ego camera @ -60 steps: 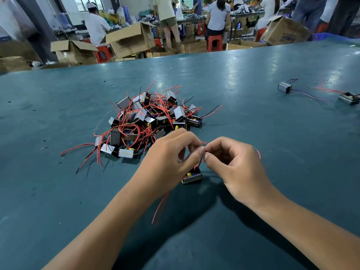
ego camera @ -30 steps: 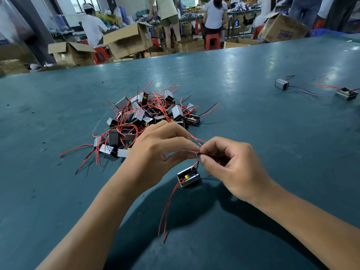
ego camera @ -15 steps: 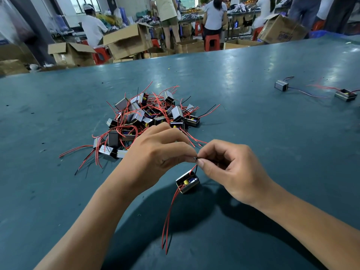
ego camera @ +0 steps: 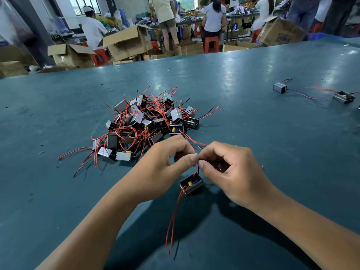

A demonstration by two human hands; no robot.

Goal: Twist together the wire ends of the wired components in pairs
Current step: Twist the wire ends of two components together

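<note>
Both hands met fingertip to fingertip above the table (ego camera: 253, 133), a dull teal surface with a faint sheen. The left hand (ego camera: 165, 162) and the right hand (ego camera: 231, 172) each had curled fingers pinching the thin wire ends (ego camera: 198, 159) between thumb and forefinger, the pinches touching each other.

Just below the pinch hung a small boxy component (ego camera: 191, 183), dark-cased with a metallic rim and yellow and blue parts inside; whether it touched the table could not be told. Two red leads (ego camera: 173, 217) trailed from it toward the person, thin and limp.

Beyond the pinch, near the left knuckles, lay a tangled pile of components (ego camera: 144, 123): small rectangular cases, silver and black, threaded with looping red and black wires. A red strand from the pile ran close past the fingertips. Well apart to the right of the grip lay two separate components (ego camera: 280, 87), (ego camera: 343, 97) with wires. Past the table's far edge stood open cardboard boxes (ego camera: 126, 41), red stools and people.
</note>
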